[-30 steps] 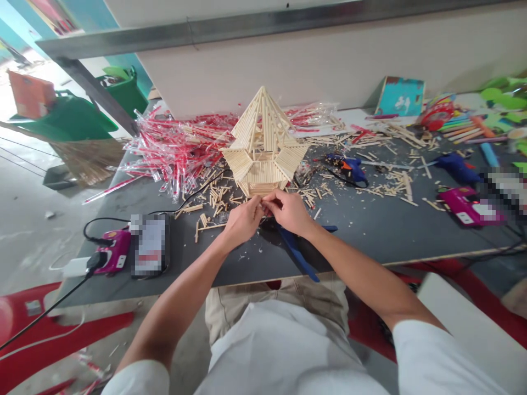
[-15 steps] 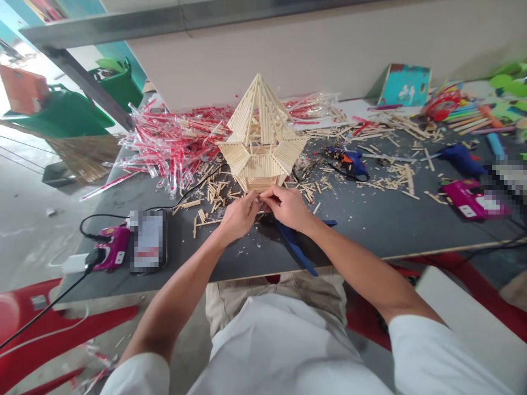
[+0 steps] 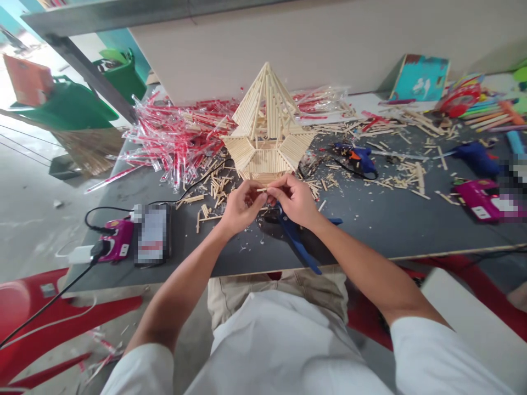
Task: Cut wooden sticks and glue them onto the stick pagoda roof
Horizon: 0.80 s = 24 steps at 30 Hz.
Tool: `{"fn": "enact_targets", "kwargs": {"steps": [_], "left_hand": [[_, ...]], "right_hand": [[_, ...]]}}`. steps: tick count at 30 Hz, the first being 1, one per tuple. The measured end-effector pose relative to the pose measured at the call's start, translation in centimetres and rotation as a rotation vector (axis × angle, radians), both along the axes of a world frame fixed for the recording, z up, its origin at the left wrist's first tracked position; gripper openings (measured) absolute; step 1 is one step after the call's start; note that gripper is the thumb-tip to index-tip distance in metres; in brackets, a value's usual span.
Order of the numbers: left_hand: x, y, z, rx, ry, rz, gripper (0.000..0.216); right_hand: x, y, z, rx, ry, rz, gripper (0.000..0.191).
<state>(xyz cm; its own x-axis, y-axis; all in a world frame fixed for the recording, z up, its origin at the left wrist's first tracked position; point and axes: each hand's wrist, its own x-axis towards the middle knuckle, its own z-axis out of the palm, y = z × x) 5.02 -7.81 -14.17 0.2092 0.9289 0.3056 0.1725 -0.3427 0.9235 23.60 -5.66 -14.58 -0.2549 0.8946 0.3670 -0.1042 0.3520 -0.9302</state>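
One smooth blue-handled tool [image 3: 300, 245] is seen at five o'clock. Beyond it, a short wooden stick [image 3: 262, 190] is pinched by the right hand [image 3: 297, 204], its axis nine-to-three; whether it is gripped by the curled left hand [image 3: 240, 207] cannot be told. Just ahead, at twelve o'clock, a ribbed, peaked model [image 3: 272, 118] is set; at ten, crinkled plastic wrappers [image 3: 177, 137] are heaped.

Just in front of the stick tower [image 3: 267, 159], the left hand [image 3: 242, 207] has loosened its earlier pinch, thumb and fingertips now parted. A short stick [image 3: 262, 190], indistinct before, now shows before the tower's base, pinched in the right hand's [image 3: 294, 201] fingertips.
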Motion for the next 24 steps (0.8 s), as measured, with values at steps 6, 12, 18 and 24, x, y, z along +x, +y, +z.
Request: {"fn": "enact_targets", "kwargs": {"steps": [6,12,18,24], "left_hand": [[0.1,0.5,-0.4,-0.106,-0.220,-0.047,0.028],[-0.2,1.0,0.0,-0.205,-0.300,0.000,0.036],[-0.1,1.0,-0.1,-0.239,-0.376,-0.029,0.038],[-0.2,1.0,-0.1,-0.288,-0.465,-0.089,0.035]], "right_hand": [[-0.1,0.0,0.2,-0.021,0.039,-0.001,0.025],[-0.2,-0.4,0.6,-0.053,0.037,0.037,0.026],[0.2,-0.8,1.0,-0.067,-0.059,0.109,0.031],[0.7,-0.7,1.2,0.013,-0.255,0.036,0.032]]}}
